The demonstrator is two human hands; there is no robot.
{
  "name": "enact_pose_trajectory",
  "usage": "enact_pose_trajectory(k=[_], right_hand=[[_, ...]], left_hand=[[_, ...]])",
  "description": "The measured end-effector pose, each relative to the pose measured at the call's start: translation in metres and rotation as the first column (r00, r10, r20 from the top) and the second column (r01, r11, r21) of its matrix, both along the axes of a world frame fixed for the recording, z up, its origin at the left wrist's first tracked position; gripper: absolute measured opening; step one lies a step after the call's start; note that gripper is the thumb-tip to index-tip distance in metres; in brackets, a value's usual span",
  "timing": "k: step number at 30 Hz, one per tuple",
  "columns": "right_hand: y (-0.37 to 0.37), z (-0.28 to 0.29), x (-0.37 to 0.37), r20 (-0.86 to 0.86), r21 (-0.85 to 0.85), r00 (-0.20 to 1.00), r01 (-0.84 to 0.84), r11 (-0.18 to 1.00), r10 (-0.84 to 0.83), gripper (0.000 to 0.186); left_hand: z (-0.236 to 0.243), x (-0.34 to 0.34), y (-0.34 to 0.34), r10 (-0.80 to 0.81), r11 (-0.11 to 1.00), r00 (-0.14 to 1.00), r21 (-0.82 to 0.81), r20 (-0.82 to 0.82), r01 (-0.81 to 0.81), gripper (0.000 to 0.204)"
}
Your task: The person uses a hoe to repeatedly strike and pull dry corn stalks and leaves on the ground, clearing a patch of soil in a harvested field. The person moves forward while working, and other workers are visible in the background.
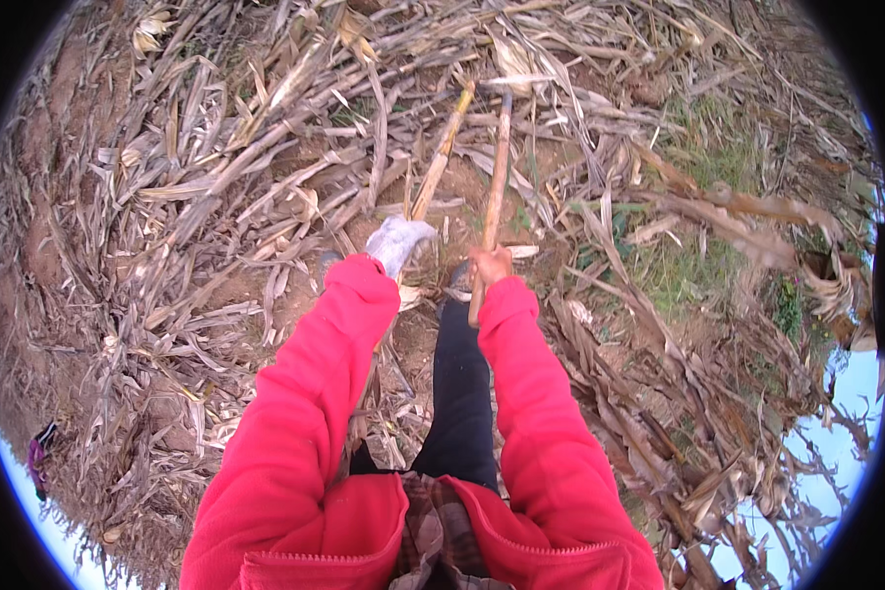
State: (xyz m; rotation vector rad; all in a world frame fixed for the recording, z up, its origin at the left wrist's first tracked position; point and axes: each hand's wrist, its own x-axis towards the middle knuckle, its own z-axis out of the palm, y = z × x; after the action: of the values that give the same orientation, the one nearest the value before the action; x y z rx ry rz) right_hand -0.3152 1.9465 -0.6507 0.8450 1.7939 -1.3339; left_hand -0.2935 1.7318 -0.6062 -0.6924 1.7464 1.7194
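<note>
My left hand (397, 242), in a whitish glove, is closed around a dry corn stalk (442, 155). The yellowish stalk points away from me, its far end among the fallen stalks. To its right, my bare right hand (490, 264) grips a long wooden tool handle (498, 177). The handle's near end sticks out below my fist. At its far end there is a dark fitting, with a pale thin shape across it that may be a blade; the tool's exact kind is unclear. Both hands are in front of my legs, the stalk and handle apart.
Dry corn stalks and leaves (216, 177) cover much of the brown soil. Standing dry corn plants (678, 433) crowd my right side, beside green grass (698, 236). A dark and purple item (39, 457) shows at the far left edge. My dark-trousered leg (459, 393) is below my hands.
</note>
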Motion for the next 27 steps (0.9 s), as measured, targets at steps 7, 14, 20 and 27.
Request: enact_pose_trajectory(k=[7,14,20,27], right_hand=[[-0.017,-0.017,-0.038,-0.079,0.383,0.979,-0.143,0.913,0.187,0.015],[-0.044,-0.019,-0.102,0.08,-0.153,0.992,0.106,0.983,-0.095,0.008],[0.009,0.049,-0.101,-0.415,-0.03,0.898,0.149,0.988,-0.147,0.014],[-0.002,0.017,-0.213,-0.677,0.336,0.683,-0.043,0.941,0.273,0.017]], left_hand=[[0.021,-0.039,-0.035,-0.518,0.766,0.849,-0.384,0.107,0.516,0.024],[-0.019,-0.031,-0.096,-0.417,0.737,0.855,-0.436,0.308,0.516,0.035],[-0.052,-0.008,-0.109,-0.433,0.657,0.847,-0.536,0.307,0.53,0.041],[-0.052,0.0,-0.101,-0.323,0.757,0.9,-0.491,0.294,0.432,0.044]])
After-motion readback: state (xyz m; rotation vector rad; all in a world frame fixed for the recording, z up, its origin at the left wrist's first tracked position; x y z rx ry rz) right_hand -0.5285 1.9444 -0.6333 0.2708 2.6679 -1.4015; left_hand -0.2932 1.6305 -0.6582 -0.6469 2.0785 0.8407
